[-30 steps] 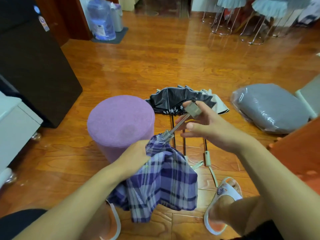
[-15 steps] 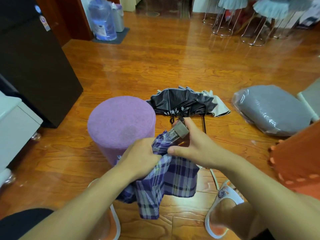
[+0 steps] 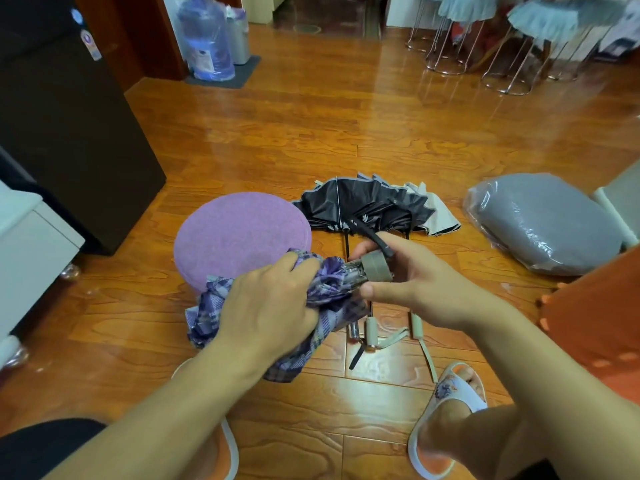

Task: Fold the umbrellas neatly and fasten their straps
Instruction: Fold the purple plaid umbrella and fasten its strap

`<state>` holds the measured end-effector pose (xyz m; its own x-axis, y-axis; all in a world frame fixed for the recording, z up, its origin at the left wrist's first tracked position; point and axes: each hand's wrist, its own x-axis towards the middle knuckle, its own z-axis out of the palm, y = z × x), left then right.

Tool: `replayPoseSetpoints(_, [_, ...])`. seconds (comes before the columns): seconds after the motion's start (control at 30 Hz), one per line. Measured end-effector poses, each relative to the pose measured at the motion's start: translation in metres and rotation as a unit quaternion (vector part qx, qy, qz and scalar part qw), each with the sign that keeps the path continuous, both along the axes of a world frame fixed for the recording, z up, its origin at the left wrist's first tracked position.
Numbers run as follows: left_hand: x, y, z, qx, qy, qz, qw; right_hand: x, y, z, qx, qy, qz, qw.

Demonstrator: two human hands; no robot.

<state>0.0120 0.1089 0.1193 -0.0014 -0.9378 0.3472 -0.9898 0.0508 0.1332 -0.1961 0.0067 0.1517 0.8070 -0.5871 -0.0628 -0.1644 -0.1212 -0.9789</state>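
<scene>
L hand [image 3: 266, 306] grips bunched canopy of plaid umbrella [image 3: 325, 289], fingers curled round fabric. R hand [image 3: 412, 282] holds grey handle [image 3: 376, 266], thumb below, fingers behind; black wrist loop [image 3: 372, 233] runs over index finger. Umbrella held above floor, just in front of purple stool [image 3: 239, 233]. Black umbrella [image 3: 363, 206] lies on floor beyond hands, w/ more umbrellas' shafts & handles [image 3: 372, 332] below hands. Grey cushion [image 3: 543, 223] at right

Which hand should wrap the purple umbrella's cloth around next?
Probably the left hand. It already grips the bunched plaid canopy, so it can twist the cloth. The right hand is busy holding the grey handle and can steady it.
</scene>
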Motion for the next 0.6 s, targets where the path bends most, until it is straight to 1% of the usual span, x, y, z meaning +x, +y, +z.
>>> replayPoseSetpoints(0.1, [-0.001, 0.0, -0.001, -0.009, -0.019, -0.009, 1.0, 0.0, 0.001, -0.001, 0.003, 0.023, 0.004, 1.0])
replayPoseSetpoints(0.2, [0.0, 0.0, -0.01, 0.014, -0.011, -0.005, 1.0, 0.008, 0.01, -0.007, -0.06, 0.053, -0.032, 0.996])
replayPoseSetpoints(0.3, [0.001, -0.002, -0.011, 0.058, 0.056, -0.014, 0.997, 0.014, 0.016, -0.008, -0.084, 0.017, -0.061, 0.994])
replayPoseSetpoints(0.4, [0.004, -0.006, -0.009, 0.127, 0.125, -0.045, 0.983, 0.016, 0.017, -0.006, -0.118, 0.042, -0.082, 0.989])
replayPoseSetpoints(0.47, [0.005, -0.007, -0.007, 0.154, 0.146, -0.041, 0.976, 0.018, 0.018, -0.007, -0.095, 0.053, -0.088, 0.99])
replayPoseSetpoints(0.53, [0.005, -0.006, -0.007, 0.143, 0.126, -0.019, 0.981, 0.019, 0.017, -0.006, -0.075, 0.051, -0.09, 0.992])
replayPoseSetpoints(0.6, [0.004, -0.006, -0.007, 0.116, 0.101, -0.006, 0.988, 0.02, 0.015, -0.008, -0.079, 0.047, -0.09, 0.992])
